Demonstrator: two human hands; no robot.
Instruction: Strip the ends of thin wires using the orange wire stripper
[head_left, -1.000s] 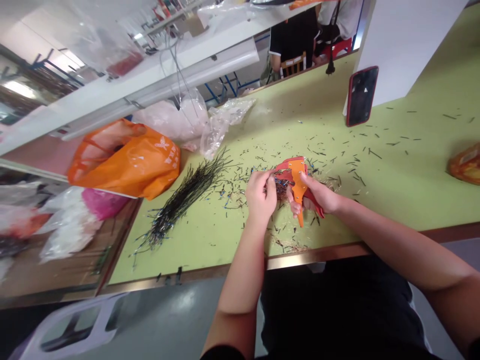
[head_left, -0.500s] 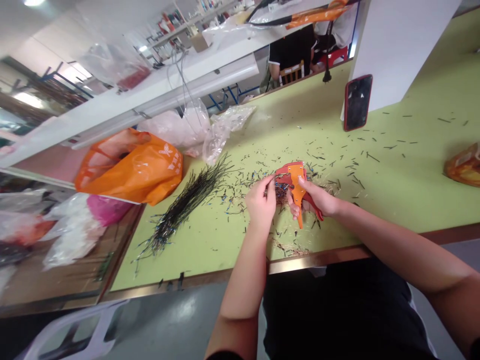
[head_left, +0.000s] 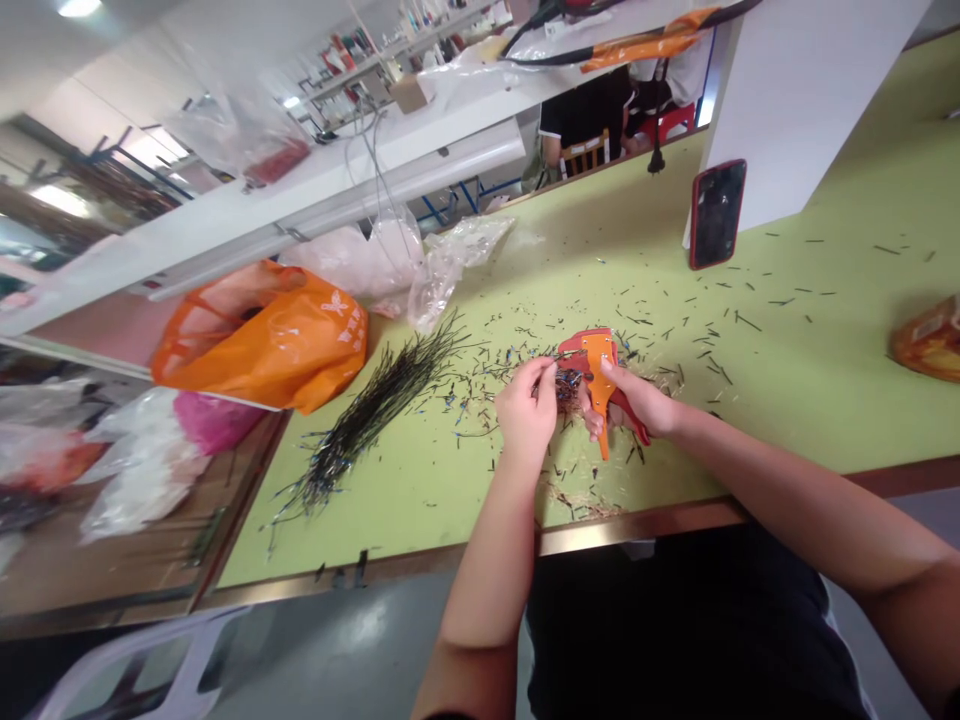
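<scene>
My right hand (head_left: pixel 634 400) is wrapped round an orange and red wire stripper (head_left: pixel 598 360), its jaws turned left. Just left of the jaws, my left hand (head_left: pixel 527 405) pinches a thin dark wire (head_left: pixel 568 354) between thumb and fingertips. The wire's end reaches the tool's jaws; whether it is clamped there I cannot tell. Beneath and between the hands lies a pile of cut wire pieces (head_left: pixel 568 388), partly hidden. Left of my hands rests a long bundle of black wires (head_left: pixel 382 400) with some blue bits at its lower end.
Short black scraps (head_left: pixel 705 345) are scattered over the green table (head_left: pixel 420 530). An orange bag (head_left: pixel 300 345) and clear plastic bags (head_left: pixel 457 260) stand at the back left. A phone (head_left: pixel 718 215) leans on a white post (head_left: pixel 810 110). At the far right is an amber container (head_left: pixel 930 340).
The view has shifted slightly. My left hand sits a touch nearer the wire stripper, still pinching the wire, and my right hand keeps its hold on the tool.
</scene>
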